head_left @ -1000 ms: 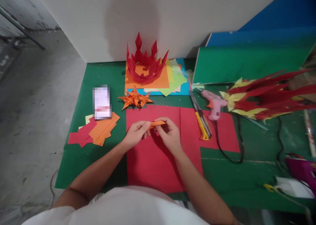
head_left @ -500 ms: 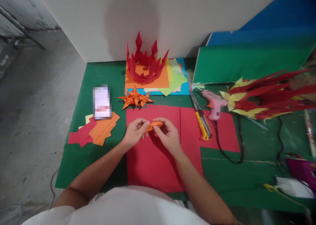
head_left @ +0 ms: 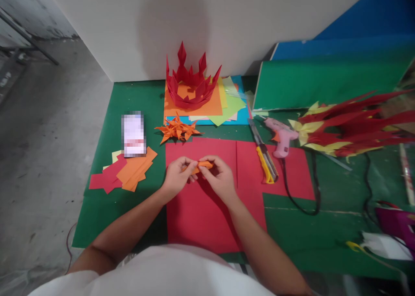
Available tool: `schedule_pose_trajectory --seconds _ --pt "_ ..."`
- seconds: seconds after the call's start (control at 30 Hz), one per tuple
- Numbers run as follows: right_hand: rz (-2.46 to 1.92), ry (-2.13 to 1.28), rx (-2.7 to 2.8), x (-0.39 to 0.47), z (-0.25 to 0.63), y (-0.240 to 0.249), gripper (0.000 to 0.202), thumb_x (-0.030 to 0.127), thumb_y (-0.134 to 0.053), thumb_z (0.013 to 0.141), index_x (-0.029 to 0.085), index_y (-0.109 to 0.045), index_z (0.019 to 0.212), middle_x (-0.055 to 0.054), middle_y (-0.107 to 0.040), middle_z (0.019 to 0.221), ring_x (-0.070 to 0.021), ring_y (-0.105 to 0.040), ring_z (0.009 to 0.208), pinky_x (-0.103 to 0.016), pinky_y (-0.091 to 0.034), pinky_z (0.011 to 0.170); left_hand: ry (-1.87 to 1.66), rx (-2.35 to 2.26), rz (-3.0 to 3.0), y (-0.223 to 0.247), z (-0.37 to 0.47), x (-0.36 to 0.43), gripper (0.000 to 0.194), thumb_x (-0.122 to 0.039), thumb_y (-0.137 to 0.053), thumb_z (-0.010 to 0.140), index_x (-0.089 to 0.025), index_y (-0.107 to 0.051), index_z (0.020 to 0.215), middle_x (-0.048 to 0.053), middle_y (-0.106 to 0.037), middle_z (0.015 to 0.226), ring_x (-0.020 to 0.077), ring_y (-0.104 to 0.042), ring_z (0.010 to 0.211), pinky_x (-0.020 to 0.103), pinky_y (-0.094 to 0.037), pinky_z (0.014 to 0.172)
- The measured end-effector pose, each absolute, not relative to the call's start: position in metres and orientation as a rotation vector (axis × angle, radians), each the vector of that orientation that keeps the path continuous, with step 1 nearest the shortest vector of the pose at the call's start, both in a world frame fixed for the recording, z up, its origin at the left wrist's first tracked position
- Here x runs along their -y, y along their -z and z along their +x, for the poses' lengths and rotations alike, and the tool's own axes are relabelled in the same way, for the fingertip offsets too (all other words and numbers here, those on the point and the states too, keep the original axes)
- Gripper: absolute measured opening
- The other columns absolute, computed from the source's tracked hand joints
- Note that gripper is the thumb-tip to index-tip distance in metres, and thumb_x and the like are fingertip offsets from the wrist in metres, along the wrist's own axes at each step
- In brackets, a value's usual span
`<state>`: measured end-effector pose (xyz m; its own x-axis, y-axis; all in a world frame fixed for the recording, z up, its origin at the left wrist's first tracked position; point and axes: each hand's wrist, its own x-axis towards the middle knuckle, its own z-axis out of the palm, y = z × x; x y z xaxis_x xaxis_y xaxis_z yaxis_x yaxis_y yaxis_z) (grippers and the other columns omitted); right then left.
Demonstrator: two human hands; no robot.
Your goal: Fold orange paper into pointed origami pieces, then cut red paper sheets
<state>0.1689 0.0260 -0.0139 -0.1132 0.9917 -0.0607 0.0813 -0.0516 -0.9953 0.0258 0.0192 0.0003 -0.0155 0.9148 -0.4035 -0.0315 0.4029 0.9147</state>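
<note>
A small folded piece of orange paper (head_left: 205,164) is pinched between both hands above a red sheet (head_left: 207,218). My left hand (head_left: 177,174) grips its left end, with thumb and fingers closed. At the right end, my right hand (head_left: 221,175) presses it with the thumb in front and fingers behind. Parts of the paper are hidden by the fingers. Just beyond the hands lies a cluster of orange folded paper stars (head_left: 177,130). Farther back, a red folded paper crown (head_left: 191,98) stands on a stack of coloured sheets (head_left: 233,110).
Orange and red paper strips (head_left: 134,175) lie at left below a blurred-out phone-like rectangle (head_left: 134,133). To the right are a yellow utility knife (head_left: 266,168), a pink glue gun (head_left: 281,133) with a black cord, and red-and-yellow paper pieces (head_left: 350,125). A white wall (head_left: 233,23) stands behind.
My two thumbs have come closer together on the orange paper, the right one shifting slightly left. The paper shows a little differently between them. Everything else stays in place.
</note>
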Motion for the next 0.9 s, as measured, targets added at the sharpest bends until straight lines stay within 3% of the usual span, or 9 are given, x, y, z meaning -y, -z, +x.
schedule_pose_trajectory --seconds 0.53,0.7,0.9 --pt "-1.245 -1.349 1.263 -0.0289 0.1692 0.0096 0.013 0.027 -0.066 0.075 0.022 -0.060 0.085 0.000 -0.060 0.078 -0.0114 -0.053 0.062 -0.025 -0.043 0.055 -0.926 -1.285 0.823 -0.0024 0.0251 -0.0192 0.033 -0.046 -0.069 0.070 -0.016 -0.057 0.071 -0.002 -0.063 0.050 0.0085 -0.058 0.042 0.019 -0.046 0.046" --pt "-1.205 -1.340 1.215 -0.0304 0.1688 0.0107 0.018 0.025 -0.067 0.074 0.023 -0.059 0.091 0.001 -0.058 0.080 -0.0116 -0.055 0.065 -0.024 -0.044 0.054 -0.934 -1.236 0.794 -0.0017 0.0252 -0.0208 0.036 -0.044 -0.076 0.063 -0.015 -0.058 0.075 -0.002 -0.065 0.052 0.0098 -0.060 0.045 0.020 -0.049 0.048" --pt "-1.210 -1.252 1.238 -0.0319 0.1702 0.0144 0.023 0.029 -0.069 0.075 0.024 -0.054 0.091 0.001 -0.056 0.081 -0.0112 -0.055 0.064 -0.025 -0.047 0.054 -0.994 -1.293 0.754 -0.0002 0.0245 -0.0243 0.038 -0.050 -0.072 0.067 -0.015 -0.056 0.072 -0.002 -0.063 0.052 0.0092 -0.060 0.044 0.020 -0.048 0.047"
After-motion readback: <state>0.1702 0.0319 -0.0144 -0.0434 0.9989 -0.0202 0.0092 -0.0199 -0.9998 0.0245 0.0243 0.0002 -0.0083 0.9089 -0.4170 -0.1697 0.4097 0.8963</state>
